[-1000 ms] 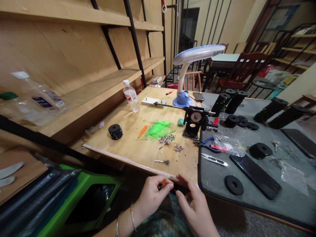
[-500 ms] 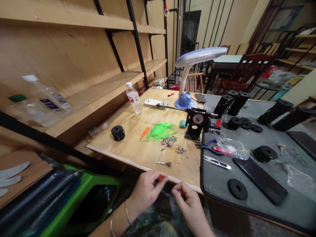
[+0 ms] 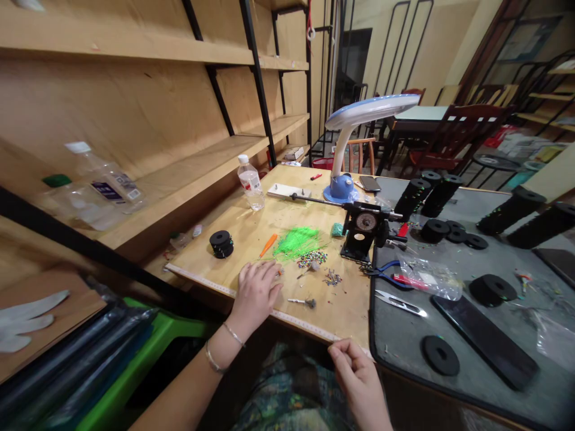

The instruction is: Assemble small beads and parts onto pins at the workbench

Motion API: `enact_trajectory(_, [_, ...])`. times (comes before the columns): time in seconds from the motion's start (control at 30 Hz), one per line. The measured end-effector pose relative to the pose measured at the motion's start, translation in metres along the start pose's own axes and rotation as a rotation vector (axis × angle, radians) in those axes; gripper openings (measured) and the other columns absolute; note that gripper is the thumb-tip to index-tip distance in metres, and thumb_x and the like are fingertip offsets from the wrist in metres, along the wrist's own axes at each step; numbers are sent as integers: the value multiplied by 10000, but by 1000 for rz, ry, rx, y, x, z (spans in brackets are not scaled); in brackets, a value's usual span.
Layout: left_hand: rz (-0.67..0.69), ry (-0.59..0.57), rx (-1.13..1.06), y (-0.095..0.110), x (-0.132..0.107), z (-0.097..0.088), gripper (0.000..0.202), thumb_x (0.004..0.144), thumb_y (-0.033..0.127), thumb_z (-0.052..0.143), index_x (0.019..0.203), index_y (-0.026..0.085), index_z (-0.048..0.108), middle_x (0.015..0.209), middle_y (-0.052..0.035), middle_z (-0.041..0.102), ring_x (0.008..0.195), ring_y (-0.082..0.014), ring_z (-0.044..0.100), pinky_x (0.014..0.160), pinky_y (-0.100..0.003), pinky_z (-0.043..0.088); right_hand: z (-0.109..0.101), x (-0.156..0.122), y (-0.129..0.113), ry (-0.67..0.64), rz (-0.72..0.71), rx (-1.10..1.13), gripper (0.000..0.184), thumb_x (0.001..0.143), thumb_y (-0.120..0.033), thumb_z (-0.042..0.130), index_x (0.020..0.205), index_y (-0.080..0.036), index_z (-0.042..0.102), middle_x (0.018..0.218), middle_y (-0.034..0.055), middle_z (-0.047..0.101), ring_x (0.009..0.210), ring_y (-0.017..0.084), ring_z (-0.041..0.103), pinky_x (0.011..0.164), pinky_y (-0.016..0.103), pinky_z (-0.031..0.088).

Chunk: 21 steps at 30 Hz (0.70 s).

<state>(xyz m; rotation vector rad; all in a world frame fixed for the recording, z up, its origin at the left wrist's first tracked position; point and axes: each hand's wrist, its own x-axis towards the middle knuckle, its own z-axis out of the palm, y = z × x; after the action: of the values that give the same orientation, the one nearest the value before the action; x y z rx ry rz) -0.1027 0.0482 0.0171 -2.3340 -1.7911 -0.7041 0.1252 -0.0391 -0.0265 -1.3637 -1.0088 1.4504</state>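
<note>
My left hand (image 3: 257, 291) lies over the near left part of the wooden table (image 3: 197, 251), fingers stretched forward and thumb apart. A tiny orange bit shows beside its fingertips; whether they touch it I cannot tell. Ahead are an orange-handled tool (image 3: 268, 245), a heap of bright green strands (image 3: 297, 240) and small multicoloured beads (image 3: 313, 258). A small tool with a white shaft and fuzzy grey tip (image 3: 302, 302) lies right of this hand. My right hand (image 3: 359, 374) is at the table's front edge, thumb and fingers pinched; anything between them is too small to make out.
A black hand-cranked device (image 3: 359, 230) and a blue-based lamp (image 3: 340, 188) stand behind. The grey mat (image 3: 404, 341) on the right holds pliers (image 3: 386, 272), snips (image 3: 401, 303), a phone (image 3: 485, 341) and black foam spools (image 3: 440, 355). A bottle (image 3: 251, 185) stands at the back left.
My left hand has moved forward and left from the table edge onto the tabletop, and its fingers have straightened. My right hand stays pinched near the edge. The view has shifted slightly.
</note>
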Motion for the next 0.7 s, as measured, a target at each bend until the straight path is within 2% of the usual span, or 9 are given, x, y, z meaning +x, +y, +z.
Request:
enact_trajectory(0.07, [45,28,-73,15,-2,-2,247,880,194,486,1098,192,602,1126,-114,653,1074,-285,533,945,-466,367,0,1,2,5,20,39,415,720,-575,660,689,-174,557,476,-109,269,421,62,218,411,197,148])
enact_trajectory(0.13, [136,-42,-190,30,-5,2,260,876,156,464,1094,187,603,1042,-99,666,1007,-255,554,895,-418,417,0,2,3,6,29,68,425,706,-583,673,687,-175,555,472,-110,273,414,59,215,406,196,144])
enact_trajectory(0.2, [179,-145,-240,43,-7,9,336,839,107,475,1148,185,580,1026,-95,658,990,-252,550,883,-416,433,0,3,4,-1,31,73,450,695,-606,673,682,-174,547,473,-111,268,413,57,209,405,197,136])
enact_trajectory(0.3, [104,-213,-199,53,-8,22,350,826,66,448,1138,153,580,983,-109,650,945,-264,547,834,-424,460,-2,2,6,-3,22,63,462,703,-620,660,688,-172,546,481,-112,260,421,58,207,409,196,136])
enact_trajectory(0.43, [19,-201,-272,51,-7,27,295,860,72,393,1049,141,608,927,-113,645,904,-260,552,808,-424,471,-3,-1,8,12,25,79,460,710,-619,659,691,-174,543,471,-113,274,410,58,224,405,194,158])
enact_trajectory(0.57, [-180,-193,-661,50,-15,21,244,837,126,462,1033,155,603,928,-89,631,892,-218,583,813,-376,478,-2,-2,5,25,36,110,485,682,-641,670,694,-171,549,450,-117,281,394,53,230,394,189,156])
enact_trajectory(0.7, [-508,-409,-1202,60,-29,17,211,786,279,597,943,138,581,759,-30,611,679,-154,584,582,-260,459,1,-2,-3,31,36,131,507,656,-657,679,671,-166,551,436,-117,282,388,44,226,390,184,152])
